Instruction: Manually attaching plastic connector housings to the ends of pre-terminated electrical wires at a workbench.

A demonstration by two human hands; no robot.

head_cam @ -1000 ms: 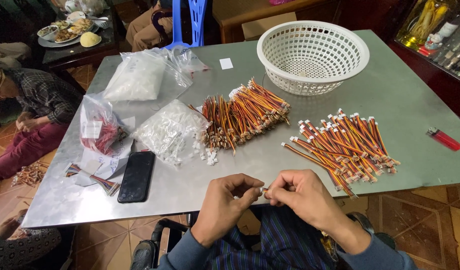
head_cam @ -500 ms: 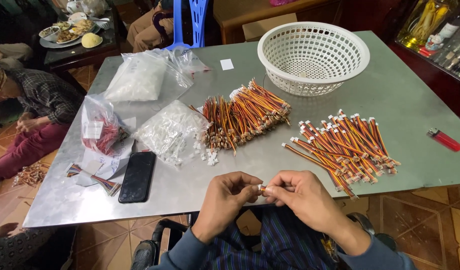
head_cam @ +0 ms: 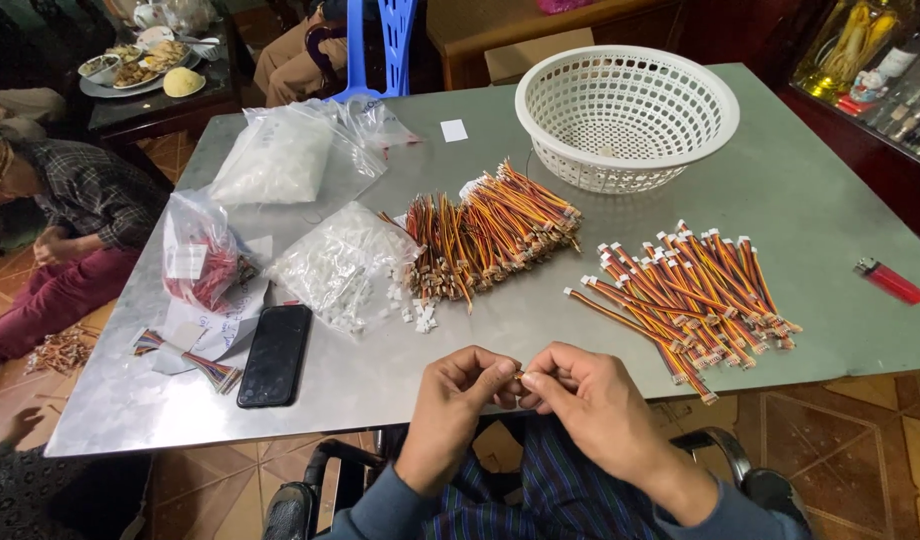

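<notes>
Your left hand (head_cam: 458, 392) and right hand (head_cam: 580, 392) meet at near bench (head_cam: 540, 330) edge, fingers pinching one small wire piece (head_cam: 520, 376) between them, close for fine work. Unfinished wire bundle (head_cam: 490, 232) ahead. Second wire pile (head_cam: 695, 290) fanned right, within reach. Connector bag (head_cam: 335, 262) spills open left. White basket (head_cam: 627, 115) parked far back.

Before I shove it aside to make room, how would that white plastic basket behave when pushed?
The white basket looks empty and thin-walled with open mesh, so probably light. On the smooth metal table it would likely slide easily. Its wide, low bowl shape suggests it won't tip.
</notes>
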